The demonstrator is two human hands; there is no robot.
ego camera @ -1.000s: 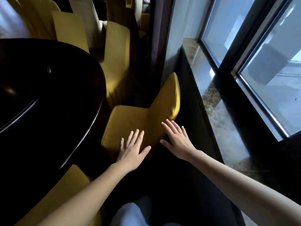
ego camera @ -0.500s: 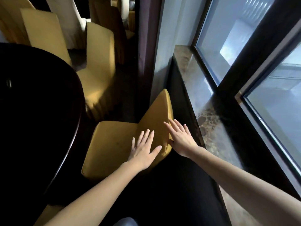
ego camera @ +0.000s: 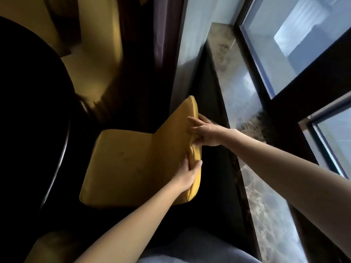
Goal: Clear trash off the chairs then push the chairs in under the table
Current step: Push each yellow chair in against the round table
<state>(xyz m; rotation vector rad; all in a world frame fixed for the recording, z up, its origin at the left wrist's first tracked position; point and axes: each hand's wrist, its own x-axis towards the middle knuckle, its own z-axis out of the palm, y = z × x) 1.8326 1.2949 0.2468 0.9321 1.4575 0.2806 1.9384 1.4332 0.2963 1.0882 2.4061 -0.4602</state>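
Observation:
A yellow padded chair point(ego camera: 129, 164) stands between the dark round table point(ego camera: 34, 114) on the left and the window ledge on the right, its seat bare of trash. My left hand point(ego camera: 188, 173) clasps the near edge of its backrest, thumb on the outer side. Higher up, my right hand point(ego camera: 205, 133) holds the same backrest edge, fingers wrapped over the front and back. The chair's seat front reaches the table's rim.
A second yellow chair point(ego camera: 98, 59) stands farther back by the table. A marble window ledge point(ego camera: 252, 152) with a dark front panel runs along the right, under large windows point(ego camera: 296, 35). A dark curtain point(ego camera: 163, 35) hangs behind. Another yellow chair point(ego camera: 49, 245) is at bottom left.
Both hands went from hovering open over the chair to gripping its backrest edge. The view has moved closer and the chair sits nearer the table.

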